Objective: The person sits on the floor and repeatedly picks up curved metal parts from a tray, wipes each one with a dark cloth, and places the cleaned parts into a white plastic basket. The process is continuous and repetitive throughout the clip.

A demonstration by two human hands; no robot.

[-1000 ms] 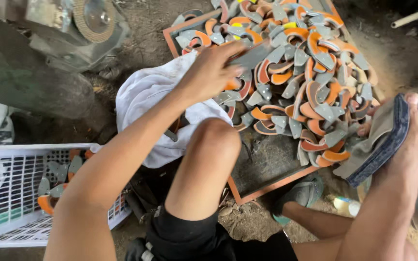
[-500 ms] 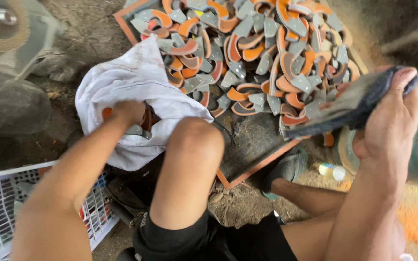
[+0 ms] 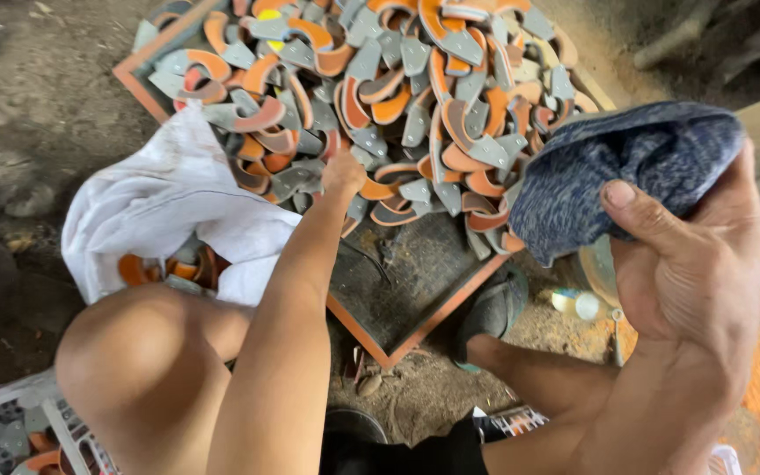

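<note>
Up close, the right hand [image 3: 688, 264] grips a bundled blue cloth [image 3: 626, 176], just right of the tray [image 3: 415, 334]. Over the tray's grey-and-orange pieces [image 3: 415, 97], the left hand [image 3: 343, 171] reaches down; its grasp cannot be told.

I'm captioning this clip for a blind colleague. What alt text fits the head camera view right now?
Seen from above, a seated person's left hand reaches into a pile of curved orange and grey pieces on an orange-edged tray, while the right hand holds up a folded blue-grey cloth. A white sack with more pieces lies beside the bent knee, on a dirt floor.
</note>
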